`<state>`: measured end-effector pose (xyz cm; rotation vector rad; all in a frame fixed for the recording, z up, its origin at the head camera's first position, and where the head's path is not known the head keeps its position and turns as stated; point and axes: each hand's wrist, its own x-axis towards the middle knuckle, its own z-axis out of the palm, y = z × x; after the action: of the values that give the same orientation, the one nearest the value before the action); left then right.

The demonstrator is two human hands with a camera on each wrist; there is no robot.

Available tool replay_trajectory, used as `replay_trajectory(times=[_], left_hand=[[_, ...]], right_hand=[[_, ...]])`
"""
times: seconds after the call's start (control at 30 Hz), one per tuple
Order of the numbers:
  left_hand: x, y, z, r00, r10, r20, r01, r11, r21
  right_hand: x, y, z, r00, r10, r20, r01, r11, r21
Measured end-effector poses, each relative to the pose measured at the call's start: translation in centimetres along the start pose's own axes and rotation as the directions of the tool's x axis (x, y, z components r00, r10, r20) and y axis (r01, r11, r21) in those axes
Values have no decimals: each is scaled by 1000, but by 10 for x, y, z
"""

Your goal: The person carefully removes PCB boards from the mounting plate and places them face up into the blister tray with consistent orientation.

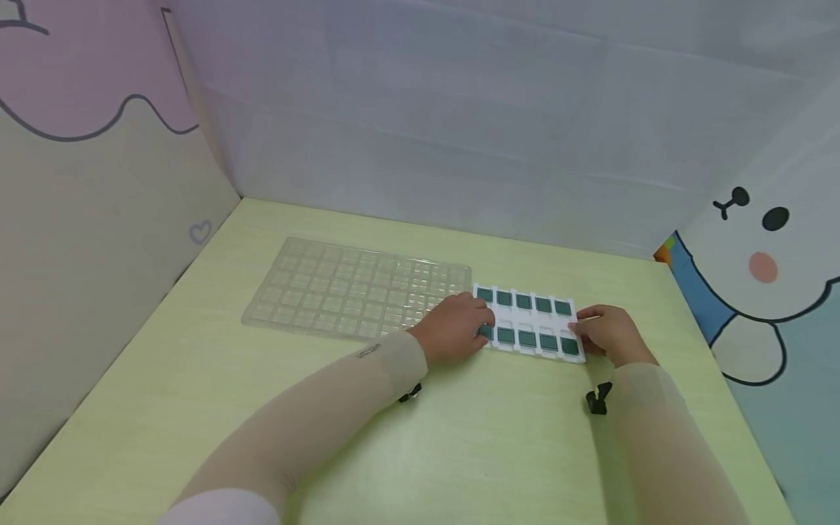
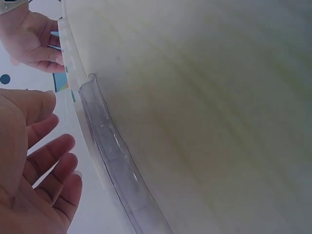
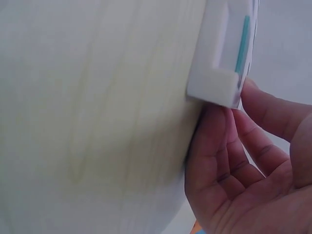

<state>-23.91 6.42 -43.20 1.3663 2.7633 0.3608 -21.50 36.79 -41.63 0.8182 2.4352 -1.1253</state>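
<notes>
A white plastic tray (image 1: 533, 319) with two rows of dark green rectangular pieces (image 1: 523, 302) lies at the right of the table. Its right end is between the thumb and fingers of my right hand (image 1: 609, 334). The right wrist view has that thumb on the top edge of the tray's end (image 3: 214, 87), the other fingers curled at its side and below. My left hand (image 1: 453, 327) is over the tray's left end, covering part of it. In the left wrist view its fingers (image 2: 51, 168) are loosely bent and apart, with nothing between them.
A large clear plastic tray (image 1: 328, 292) with a grid of square pockets sits left of the white one, its right end close to it. Behind the table (image 1: 446, 437) stands a pale wall (image 1: 420, 131); printed cartoon panels flank both sides.
</notes>
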Motion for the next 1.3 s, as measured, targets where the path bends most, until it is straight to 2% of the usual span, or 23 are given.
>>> replay_trajectory(times=[0.17,0.57,0.9,1.3], left_hand=[[3,1,1,1000,8,-12,-8,1000,-12],[14,4,4,998,-56,1,56,998,-9],[14,10,-8,996,-80,33,79,997,27],[15,12,-2,995,-102,23,101,995,25]], right_hand=[[1,0,0,1000,0,1,0,1000,5],[-2,0,-3,1000,-12,10,12,1000,-4],[-1,0,-5,1000,-3,-4,4,1000,7],[1,3,0,1000,-19,7,19,1000,7]])
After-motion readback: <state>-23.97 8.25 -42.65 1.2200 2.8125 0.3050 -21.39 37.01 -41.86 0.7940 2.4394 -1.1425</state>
